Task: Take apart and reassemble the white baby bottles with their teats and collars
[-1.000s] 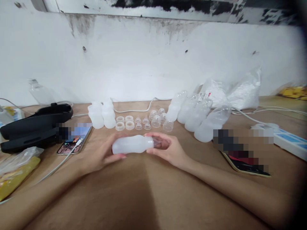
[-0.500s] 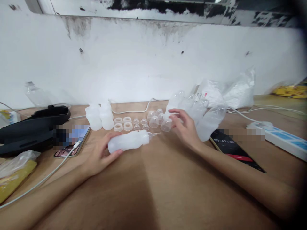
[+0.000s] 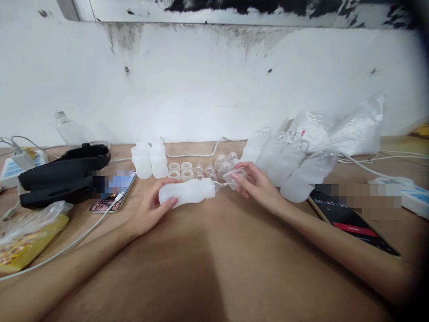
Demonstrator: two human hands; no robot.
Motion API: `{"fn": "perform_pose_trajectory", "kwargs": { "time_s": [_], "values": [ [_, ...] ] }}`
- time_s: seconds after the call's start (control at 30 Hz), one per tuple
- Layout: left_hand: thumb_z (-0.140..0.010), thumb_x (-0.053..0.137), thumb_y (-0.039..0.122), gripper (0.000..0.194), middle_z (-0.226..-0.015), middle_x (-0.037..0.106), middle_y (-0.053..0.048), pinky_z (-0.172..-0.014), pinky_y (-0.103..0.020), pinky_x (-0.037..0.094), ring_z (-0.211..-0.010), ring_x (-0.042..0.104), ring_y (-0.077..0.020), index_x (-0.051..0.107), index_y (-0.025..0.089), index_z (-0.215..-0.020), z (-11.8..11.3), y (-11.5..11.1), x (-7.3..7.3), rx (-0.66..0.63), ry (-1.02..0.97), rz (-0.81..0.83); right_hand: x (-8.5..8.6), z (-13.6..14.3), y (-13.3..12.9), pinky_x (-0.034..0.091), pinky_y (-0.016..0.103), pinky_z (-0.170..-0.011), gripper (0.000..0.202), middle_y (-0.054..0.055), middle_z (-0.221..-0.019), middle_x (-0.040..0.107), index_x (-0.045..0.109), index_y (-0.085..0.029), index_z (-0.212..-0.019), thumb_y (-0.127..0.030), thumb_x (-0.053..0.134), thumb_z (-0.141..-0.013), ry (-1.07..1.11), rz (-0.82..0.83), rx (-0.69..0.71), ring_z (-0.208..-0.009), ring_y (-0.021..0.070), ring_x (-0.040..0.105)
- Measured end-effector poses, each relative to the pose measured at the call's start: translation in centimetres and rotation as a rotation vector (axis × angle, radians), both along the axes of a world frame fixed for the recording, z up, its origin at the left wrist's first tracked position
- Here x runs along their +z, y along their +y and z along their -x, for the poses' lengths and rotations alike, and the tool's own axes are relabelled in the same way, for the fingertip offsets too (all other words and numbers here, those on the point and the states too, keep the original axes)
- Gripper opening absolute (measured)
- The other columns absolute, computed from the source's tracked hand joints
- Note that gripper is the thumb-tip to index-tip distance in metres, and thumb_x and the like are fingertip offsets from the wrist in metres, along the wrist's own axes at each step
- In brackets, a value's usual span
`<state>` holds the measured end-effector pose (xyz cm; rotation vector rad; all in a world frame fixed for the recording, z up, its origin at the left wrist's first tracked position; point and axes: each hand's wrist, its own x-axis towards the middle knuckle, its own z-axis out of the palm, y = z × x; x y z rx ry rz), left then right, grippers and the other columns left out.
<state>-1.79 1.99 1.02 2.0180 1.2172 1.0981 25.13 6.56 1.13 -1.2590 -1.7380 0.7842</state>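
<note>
My left hand (image 3: 156, 203) is wrapped round a frosted white squeeze bottle (image 3: 186, 193), which lies on its side with its neck to the right. A clear spoon-like tip (image 3: 219, 184) sticks out of the bottle's neck. Between the fingers of my right hand (image 3: 259, 185) is a clear plastic cap (image 3: 233, 179), its wide end facing the tip. Behind them are white rings (image 3: 174, 174), small clear domed pieces (image 3: 210, 170) and several clear domed caps (image 3: 221, 166). Uncapped bottles (image 3: 158, 164) stand to their left.
Capped bottles (image 3: 296, 181) lean in a row at the right, beside a phone (image 3: 342, 219) with a timer. A plastic bag (image 3: 358, 127) and power strip (image 3: 415, 199) lie beyond. At left are a black case (image 3: 63, 179), another phone (image 3: 112, 197), a cable and a yellow packet (image 3: 36, 237).
My right hand has taken a clear cap and brought it left and slightly down, close to the bottle's tip. My left hand keeps its hold on the bottle. The whole view has shifted a little.
</note>
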Motion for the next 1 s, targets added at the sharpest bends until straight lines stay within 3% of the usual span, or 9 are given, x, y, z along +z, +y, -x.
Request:
{"fn": "perform_pose_trajectory", "kwargs": {
  "time_s": [0.1, 0.2, 0.37, 0.87, 1.0],
  "values": [
    [-0.077, 0.048, 0.042, 0.034, -0.087, 0.054, -0.003, -0.047, -0.022, 0.043, -0.060, 0.052, -0.0129, 0.048, 0.018, -0.099, 0.2, 0.6, -0.6, 0.005, -0.221, 0.165, -0.2, 1.0, -0.7, 0.037, 0.023, -0.046, 0.026, 0.005, -0.094, 0.058, 0.050, -0.021, -0.097, -0.040, 0.048, -0.079, 0.532, 0.245, 0.230, -0.064, 0.0124, 0.054],
    [-0.078, 0.047, 0.044, 0.035, -0.058, 0.049, 0.004, -0.038, -0.019, 0.034, -0.041, 0.043, -0.0081, 0.049, 0.017, -0.100, 0.3, 1.1, -1.1, -0.005, -0.353, 0.308, -0.8, 1.6, -1.2, 0.041, 0.023, -0.053, 0.021, 0.005, -0.092, 0.059, 0.056, -0.018, -0.089, -0.035, 0.046, -0.081, 0.733, 0.450, 0.299, -0.070, 0.0123, 0.055],
    [-0.081, 0.042, 0.044, 0.035, -0.044, 0.043, 0.006, -0.035, -0.018, 0.025, -0.036, 0.037, -0.0076, 0.051, 0.015, -0.099, 0.1, 1.4, -1.0, 0.000, -0.376, 0.410, -1.3, 1.4, -1.1, 0.044, 0.026, -0.059, 0.022, 0.005, -0.090, 0.061, 0.055, -0.019, -0.086, -0.034, 0.040, -0.083, 0.715, 0.522, 0.286, -0.070, 0.0137, 0.056],
    [-0.083, 0.039, 0.043, 0.033, -0.045, 0.044, 0.006, -0.039, -0.021, 0.027, -0.039, 0.039, -0.0105, 0.050, 0.019, -0.103, 0.3, 1.4, -1.3, -0.010, -0.310, 0.375, -1.4, 1.3, -1.1, 0.044, 0.021, -0.056, 0.020, 0.004, -0.081, 0.060, 0.057, -0.017, -0.088, -0.030, 0.043, -0.083, 0.846, 0.600, 0.339, -0.065, 0.0105, 0.055],
    [-0.083, 0.041, 0.044, 0.033, -0.046, 0.045, 0.006, -0.039, -0.020, 0.025, -0.039, 0.039, -0.0097, 0.050, 0.019, -0.103, 0.2, 1.4, -1.2, -0.009, -0.298, 0.379, -1.4, 1.3, -1.2, 0.043, 0.021, -0.055, 0.019, 0.005, -0.089, 0.060, 0.057, -0.017, -0.092, -0.030, 0.045, -0.083, 0.836, 0.579, 0.349, -0.067, 0.0101, 0.055]
  ]
}}
